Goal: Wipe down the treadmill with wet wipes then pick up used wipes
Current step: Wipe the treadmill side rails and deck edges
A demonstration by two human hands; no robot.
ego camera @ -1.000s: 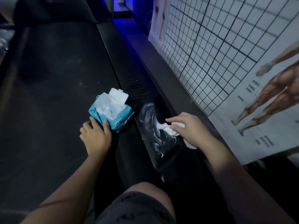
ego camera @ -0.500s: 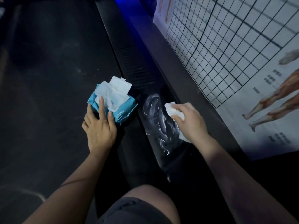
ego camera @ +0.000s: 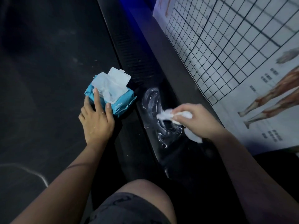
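A crumpled white wet wipe (ego camera: pixel 165 116) is bunched in the right hand (ego camera: pixel 197 120), whose grip is clamped on it with the fingers curled and the thumb pinching. The wipe's loose end sticks out to the left, toward the pack, and a second tail of it shows below the heel of the hand. It is pressed against the glossy black side rail of the treadmill (ego camera: pixel 163 157), whose long axis runs from the near right to the far left. Pale wet streaks (ego camera: pixel 152 99) curl on the rail just beyond the wipe.

A teal soft pack of wet wipes (ego camera: pixel 121 105) lies on the dark treadmill belt (ego camera: pixel 48 62), at the belt's right edge and just beside the rail. Its white plastic flip lid (ego camera: pixel 119 76) stands open, pointing away from the person, and a sheet is pulled up from the opening. The left hand (ego camera: pixel 97 122) rests flat on the pack's near end, its grip apart: the fingers are straight, the forefinger lies on top and the thumb sits against the near edge.

To the right of the rail is a white poster with a black grid and anatomy figures (ego camera: pixel 226 46). A knee in dark shorts (ego camera: pixel 142 199) shows at the bottom.
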